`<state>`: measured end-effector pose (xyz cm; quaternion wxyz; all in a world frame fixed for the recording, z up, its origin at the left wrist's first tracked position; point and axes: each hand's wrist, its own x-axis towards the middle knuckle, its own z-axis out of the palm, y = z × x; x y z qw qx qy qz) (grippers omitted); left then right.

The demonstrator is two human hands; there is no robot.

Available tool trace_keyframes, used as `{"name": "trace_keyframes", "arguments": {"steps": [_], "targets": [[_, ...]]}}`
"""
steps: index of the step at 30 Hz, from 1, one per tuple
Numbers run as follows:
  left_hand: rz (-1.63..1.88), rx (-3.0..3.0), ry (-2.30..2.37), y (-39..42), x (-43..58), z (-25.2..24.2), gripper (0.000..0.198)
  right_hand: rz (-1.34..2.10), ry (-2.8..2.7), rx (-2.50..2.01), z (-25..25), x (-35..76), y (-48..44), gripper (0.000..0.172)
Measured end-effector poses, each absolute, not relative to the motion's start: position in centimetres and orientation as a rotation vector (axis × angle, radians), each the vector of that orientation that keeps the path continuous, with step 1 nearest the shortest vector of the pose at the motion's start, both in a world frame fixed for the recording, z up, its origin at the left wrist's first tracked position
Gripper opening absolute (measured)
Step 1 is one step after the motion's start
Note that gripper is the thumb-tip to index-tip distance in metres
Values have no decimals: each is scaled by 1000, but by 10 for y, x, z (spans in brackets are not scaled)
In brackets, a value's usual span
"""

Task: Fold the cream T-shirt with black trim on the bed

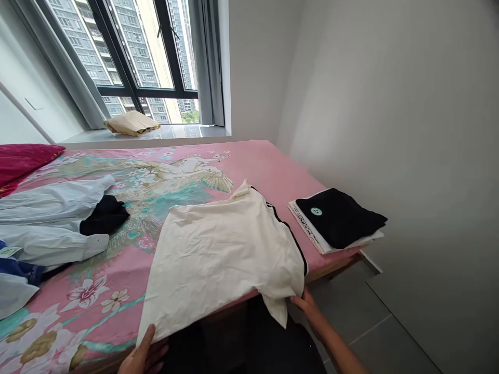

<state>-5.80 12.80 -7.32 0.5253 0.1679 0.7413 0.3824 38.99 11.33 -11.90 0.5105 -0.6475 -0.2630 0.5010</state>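
The cream shirt (218, 254) lies spread along the front edge of the bed (257, 161), its long axis running roughly with that edge, and the person's two hands are at its near side, one toward each end. The plain straight hem is toward the left; the end with the black trim (287, 224) points right, toward the bed's near right corner. One sleeve (277, 310) droops over the front edge, while the opposite side of the shirt reaches inward over the bedding.

The left hand (141, 358) is at the near hem corner, thumb on top and fingers beneath, apparently pinching the cloth. The right hand (310, 307) meets the trimmed end just off the front edge, beyond the drooping sleeve; its fingers are partly hidden, so how firmly it grips cannot be told. The body of the shirt thus lies between and beyond the hands, the left nearer the hem, the right nearer the trim. A folded black garment (341, 215) tops a stack beside the near right corner, apart from the shirt.
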Motion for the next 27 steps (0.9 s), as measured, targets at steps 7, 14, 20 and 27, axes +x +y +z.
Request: {"name": "trace_keyframes", "arguments": {"steps": [7, 14, 20, 27], "targets": [[1052, 282, 1627, 119, -62, -48, 20, 1355, -679, -1486, -100, 400, 90, 48], [1055, 278, 1594, 128, -64, -47, 10, 1563, -389, -1028, -80, 424, 48, 43], [1075, 223, 1530, 125, -67, -50, 13, 1618, -113, -929, -93, 401, 38, 52], [1111, 248, 1502, 122, -69, -50, 10, 935, -290, -1597, -106, 369, 31, 50]]}}
